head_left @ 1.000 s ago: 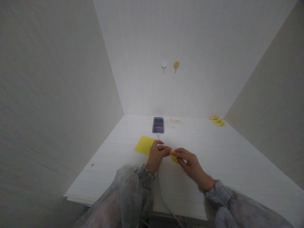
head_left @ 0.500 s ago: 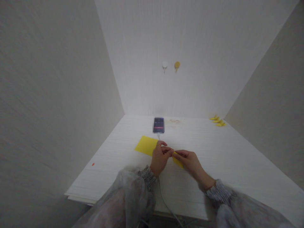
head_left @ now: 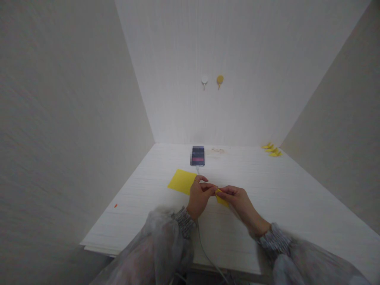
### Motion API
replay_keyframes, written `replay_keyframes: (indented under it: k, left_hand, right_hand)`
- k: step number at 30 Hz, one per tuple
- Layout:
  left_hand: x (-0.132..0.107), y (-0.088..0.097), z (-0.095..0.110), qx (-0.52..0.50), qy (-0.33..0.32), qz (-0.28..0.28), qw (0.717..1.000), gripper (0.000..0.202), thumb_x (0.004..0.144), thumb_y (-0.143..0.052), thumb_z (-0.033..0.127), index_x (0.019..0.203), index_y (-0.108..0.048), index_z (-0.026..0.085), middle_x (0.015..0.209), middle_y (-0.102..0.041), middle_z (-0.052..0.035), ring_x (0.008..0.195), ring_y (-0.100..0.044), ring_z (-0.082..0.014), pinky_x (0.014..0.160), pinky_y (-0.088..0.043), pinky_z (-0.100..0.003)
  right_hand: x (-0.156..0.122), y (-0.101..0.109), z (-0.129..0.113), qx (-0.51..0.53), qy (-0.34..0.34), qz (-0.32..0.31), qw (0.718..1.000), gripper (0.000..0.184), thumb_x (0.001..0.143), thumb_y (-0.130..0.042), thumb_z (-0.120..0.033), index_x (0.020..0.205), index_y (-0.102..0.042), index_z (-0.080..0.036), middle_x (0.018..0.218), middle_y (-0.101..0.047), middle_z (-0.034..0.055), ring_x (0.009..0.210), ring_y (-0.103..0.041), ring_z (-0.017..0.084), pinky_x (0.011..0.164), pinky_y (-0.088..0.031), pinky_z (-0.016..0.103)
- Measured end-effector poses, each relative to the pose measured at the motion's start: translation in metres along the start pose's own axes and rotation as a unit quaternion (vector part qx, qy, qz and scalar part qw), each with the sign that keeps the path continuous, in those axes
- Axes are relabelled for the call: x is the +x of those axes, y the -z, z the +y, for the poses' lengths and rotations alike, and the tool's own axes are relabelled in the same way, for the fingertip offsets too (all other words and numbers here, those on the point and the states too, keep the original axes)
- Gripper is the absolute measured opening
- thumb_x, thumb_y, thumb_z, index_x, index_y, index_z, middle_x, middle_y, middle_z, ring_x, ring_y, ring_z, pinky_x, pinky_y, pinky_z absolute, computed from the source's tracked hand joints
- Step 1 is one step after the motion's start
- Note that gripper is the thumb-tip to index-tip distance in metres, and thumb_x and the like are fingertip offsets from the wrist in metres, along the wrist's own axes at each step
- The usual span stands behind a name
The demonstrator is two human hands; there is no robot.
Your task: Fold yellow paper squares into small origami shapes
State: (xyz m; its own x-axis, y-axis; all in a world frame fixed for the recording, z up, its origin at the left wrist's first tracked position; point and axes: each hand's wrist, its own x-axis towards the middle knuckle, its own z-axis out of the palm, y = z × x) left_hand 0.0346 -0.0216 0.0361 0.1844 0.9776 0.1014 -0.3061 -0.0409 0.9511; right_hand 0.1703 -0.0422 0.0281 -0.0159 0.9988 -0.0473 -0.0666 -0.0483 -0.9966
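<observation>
Hands pinching a small yellow paper piece above the white table.

Head view: the left hand [head_left: 199, 196] and the right hand [head_left: 237, 200] meet fingertip to fingertip over the middle of the table [head_left: 282, 198], both closed on the yellow paper piece [head_left: 221, 196] between them. A flat yellow sheet [head_left: 181, 181] lies just behind the left hand. A phone [head_left: 197, 155] rests near the back edge, its cable [head_left: 204, 253] running to the front edge. Small yellow folded pieces [head_left: 271, 150] sit in the back right corner. Two hooks [head_left: 211, 80] hang on the wall.
</observation>
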Motion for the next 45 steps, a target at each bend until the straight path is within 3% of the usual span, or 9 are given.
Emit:
replay_keyframes:
  k: [12, 16, 22, 25, 29, 37, 45]
  left_hand:
    - [0.003, 0.004, 0.007, -0.019, 0.027, 0.029, 0.999, 0.038, 0.065, -0.060, 0.033, 0.091, -0.037, 0.017, 0.063, -0.061, -0.0008, 0.057, -0.059, -0.0128, 0.058, -0.048, -0.028]
    - [0.006, 0.006, 0.005, 0.023, 0.000, 0.023, 0.999, 0.039, 0.065, -0.059, 0.034, 0.093, -0.037, 0.018, 0.067, -0.061, -0.0014, 0.062, -0.060, -0.0138, 0.055, -0.047, -0.025]
    - [0.007, 0.008, -0.001, 0.120, -0.007, -0.008, 0.993, 0.056, 0.053, -0.070, 0.029, 0.098, -0.038, 0.017, 0.064, -0.061, 0.0007, 0.054, -0.056, -0.0102, 0.053, -0.043, -0.021]
    - [0.006, 0.008, -0.002, 0.114, 0.004, -0.030, 0.993, 0.054, 0.055, -0.068, 0.030, 0.098, -0.039, 0.016, 0.057, -0.059, 0.0028, 0.049, -0.053, -0.0091, 0.050, -0.041, -0.020]
    - [0.005, 0.008, 0.000, 0.093, 0.002, -0.017, 0.996, 0.049, 0.057, -0.067, 0.028, 0.096, -0.038, 0.017, 0.055, -0.057, 0.0042, 0.049, -0.053, -0.0092, 0.051, -0.042, -0.021]
    - [0.006, 0.008, -0.002, 0.063, -0.016, 0.022, 0.998, 0.043, 0.059, -0.066, 0.029, 0.090, -0.037, 0.019, 0.054, -0.057, 0.0045, 0.050, -0.054, -0.0091, 0.053, -0.043, -0.021]
    - [0.007, 0.011, -0.004, 0.100, -0.014, -0.031, 0.994, 0.047, 0.056, -0.068, 0.026, 0.092, -0.040, 0.018, 0.062, -0.059, 0.0017, 0.051, -0.052, -0.0068, 0.050, -0.039, -0.017]
  right_hand:
    - [-0.001, 0.001, 0.002, 0.037, -0.039, 0.005, 0.999, 0.018, 0.053, -0.071, -0.028, 0.062, -0.066, -0.014, 0.058, -0.063, 0.0011, 0.050, -0.052, 0.011, 0.049, -0.037, 0.024]
    - [0.003, 0.003, 0.005, 0.049, -0.053, 0.005, 0.997, 0.017, 0.050, -0.072, -0.028, 0.060, -0.066, -0.015, 0.058, -0.064, 0.0014, 0.051, -0.053, 0.012, 0.051, -0.038, 0.025]
    - [0.003, 0.003, 0.005, 0.034, -0.059, -0.012, 0.998, 0.023, 0.050, -0.071, -0.031, 0.064, -0.067, -0.014, 0.060, -0.064, 0.0024, 0.053, -0.054, 0.013, 0.052, -0.039, 0.025]
    - [0.001, 0.003, 0.005, 0.016, -0.065, -0.024, 0.997, 0.025, 0.052, -0.070, -0.033, 0.066, -0.066, -0.013, 0.059, -0.063, 0.0025, 0.051, -0.053, 0.012, 0.049, -0.037, 0.024]
    - [0.001, 0.002, 0.004, 0.012, -0.069, -0.024, 0.997, 0.023, 0.055, -0.068, -0.034, 0.066, -0.064, -0.014, 0.057, -0.061, 0.0003, 0.047, -0.050, 0.010, 0.045, -0.034, 0.022]
    - [0.002, 0.004, -0.003, 0.043, -0.034, 0.024, 0.998, 0.020, 0.054, -0.070, -0.031, 0.064, -0.063, -0.015, 0.060, -0.062, 0.0008, 0.055, -0.053, 0.012, 0.054, -0.038, 0.024]
    - [0.002, 0.008, -0.003, 0.060, -0.018, 0.029, 0.998, 0.014, 0.054, -0.071, -0.027, 0.060, -0.065, -0.015, 0.057, -0.061, -0.0001, 0.054, -0.052, 0.011, 0.054, -0.038, 0.023]
